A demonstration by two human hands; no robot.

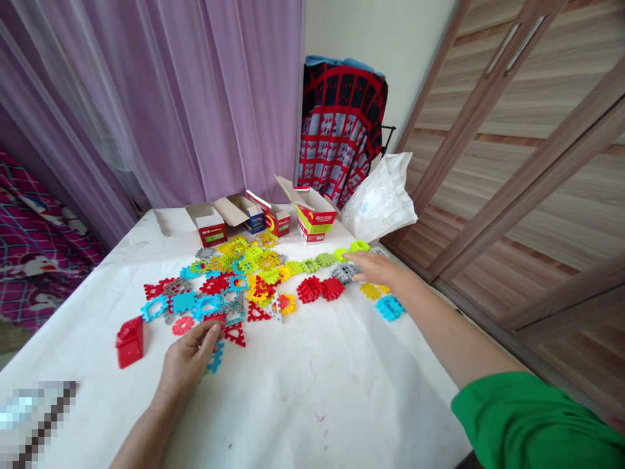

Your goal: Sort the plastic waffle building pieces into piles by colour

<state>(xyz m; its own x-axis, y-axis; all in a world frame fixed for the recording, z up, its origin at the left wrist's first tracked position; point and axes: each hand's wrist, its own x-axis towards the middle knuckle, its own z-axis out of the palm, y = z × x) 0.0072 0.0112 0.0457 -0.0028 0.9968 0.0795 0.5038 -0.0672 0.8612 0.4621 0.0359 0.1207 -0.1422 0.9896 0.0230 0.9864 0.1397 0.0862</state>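
My left hand (pixel 188 355) is closed over the near edge of the pile, its thumb and fingers pinched by a blue toothed piece (pixel 215 358) that shows partly beneath them. Beside it lies a red triangular piece (pixel 235 334). My right hand (pixel 374 266) reaches across to the right side, its fingertips at a grey piece (pixel 346 273) and near bright green pieces (pixel 359 246). Two red clusters (pixel 310 290) lie to its left. Yellow pieces (pixel 370 290) and a blue stack (pixel 389 308) are below its wrist. Blue, red, grey and yellow interlocking pieces (pixel 183 301) spread over the middle left.
Several opened cardboard boxes (pixel 316 223) line the back of the white-covered table (pixel 303 404). A white plastic bag (pixel 381 202) leans at the back right. A red plastic object (pixel 130 342) stands at the left. A blurred device (pixel 29 417) is at the lower left.
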